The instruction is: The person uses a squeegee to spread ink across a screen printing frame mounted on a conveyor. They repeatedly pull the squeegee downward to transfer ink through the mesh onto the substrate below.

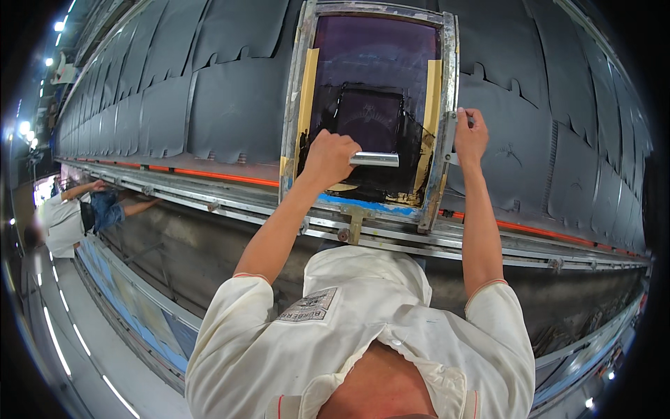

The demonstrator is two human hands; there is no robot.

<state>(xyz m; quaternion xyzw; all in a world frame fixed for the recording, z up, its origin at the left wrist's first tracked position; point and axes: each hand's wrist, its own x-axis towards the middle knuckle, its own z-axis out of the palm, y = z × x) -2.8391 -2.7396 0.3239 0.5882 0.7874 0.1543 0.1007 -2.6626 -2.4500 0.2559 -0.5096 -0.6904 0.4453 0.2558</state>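
Work looks part-way along from where I stand: dark ink (pixel 391 187) already lies smeared over the lower part of the framed screen (pixel 449 63), while the upper mesh is far cleaner. The metal bar (pixel 377 160) sits inside the frame, towards the end nearest the worker, so I'd judge a pass is under way or just finishing; which, I can't tell. The screen has not been lifted off the tabletop (pixel 244 169). Some grey pieces (pixel 509 126) to its right carry faint line figures; on those to its left I can make out none, so I'd guess that side is left to do.

The bar's long axis runs left to right, across the frame, its free end pointing right and dipping slightly; the other end is hidden in the left hand (pixel 328 159), whose fingers are clamped round it. The frame's own long axis runs away from the worker, leaning a little.

The right hand (pixel 472 136) is at the frame's right rail, fingers curled; whether they grip it, I cannot tell. Yellow tape (pixel 433 98) lines both inner sides, blue tape (pixel 370 204) the near end. Farther along, to the left, a co-worker (pixel 63 216) stands beside the table's edge.
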